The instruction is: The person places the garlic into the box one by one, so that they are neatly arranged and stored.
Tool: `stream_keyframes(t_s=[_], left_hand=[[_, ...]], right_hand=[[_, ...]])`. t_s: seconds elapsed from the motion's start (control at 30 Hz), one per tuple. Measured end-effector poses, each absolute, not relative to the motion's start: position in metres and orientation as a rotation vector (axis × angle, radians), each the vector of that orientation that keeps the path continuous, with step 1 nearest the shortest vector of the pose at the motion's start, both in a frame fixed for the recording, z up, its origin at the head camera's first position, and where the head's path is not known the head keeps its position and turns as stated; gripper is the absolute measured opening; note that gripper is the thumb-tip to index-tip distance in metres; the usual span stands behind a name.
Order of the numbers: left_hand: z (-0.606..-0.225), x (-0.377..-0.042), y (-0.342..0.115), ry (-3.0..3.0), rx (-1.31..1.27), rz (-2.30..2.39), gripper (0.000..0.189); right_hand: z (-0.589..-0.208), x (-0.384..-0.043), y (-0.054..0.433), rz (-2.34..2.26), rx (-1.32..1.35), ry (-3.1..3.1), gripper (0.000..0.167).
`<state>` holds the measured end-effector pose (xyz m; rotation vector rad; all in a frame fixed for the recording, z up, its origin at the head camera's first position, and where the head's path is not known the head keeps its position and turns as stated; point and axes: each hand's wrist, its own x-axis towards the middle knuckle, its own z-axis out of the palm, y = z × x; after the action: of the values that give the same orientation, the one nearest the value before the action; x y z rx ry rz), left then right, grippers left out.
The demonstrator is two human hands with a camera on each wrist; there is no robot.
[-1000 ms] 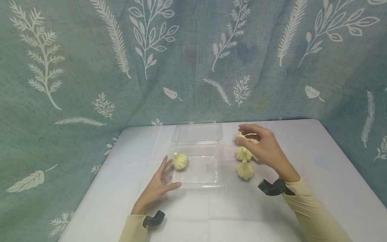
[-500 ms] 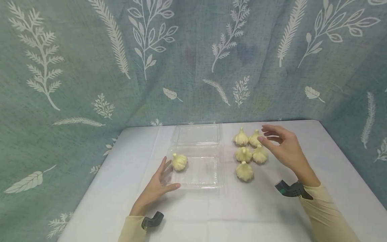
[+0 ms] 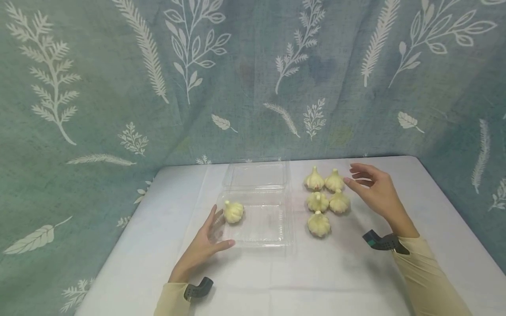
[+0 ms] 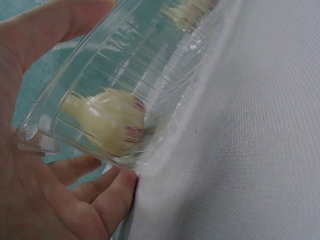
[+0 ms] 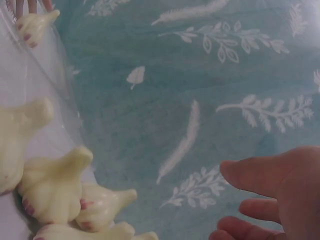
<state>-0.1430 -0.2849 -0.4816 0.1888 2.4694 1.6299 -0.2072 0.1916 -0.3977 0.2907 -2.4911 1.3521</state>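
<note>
In the head view, a pale garlic bulb lies on its side at the left inside a clear plastic box. My left hand rests at the box's front left corner, thumb along the front and fingers spread along the left side. The left wrist view shows this bulb's purple-streaked base through the box wall. Several more garlic bulbs stand grouped right of the box, stems up. Just right of the rear bulb, my right hand hovers with loosely bent fingers, holding nothing.
The box's clear lid lies folded back behind it, near the table's rear edge. A white cloth covers the table. Behind hangs a blue-green curtain with white leaf prints.
My right hand has moved right, off the garlic group, uncovering the bulbs behind it. My left hand and the bulb in the box have stayed in place.
</note>
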Motion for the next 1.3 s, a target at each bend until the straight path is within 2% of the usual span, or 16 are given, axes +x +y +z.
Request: stream_keyframes(t_s=[0.9,1.3], left_hand=[[-0.485,-0.144,-0.284,2.491,0.185,1.620,0.121],[-0.484,-0.144,-0.282,2.504,0.180,1.608,0.122]], right_hand=[[-0.445,-0.234,0.214,1.426,0.308,-2.786,0.065],[-0.451,-0.237,0.218,1.396,0.383,-2.932,0.068]])
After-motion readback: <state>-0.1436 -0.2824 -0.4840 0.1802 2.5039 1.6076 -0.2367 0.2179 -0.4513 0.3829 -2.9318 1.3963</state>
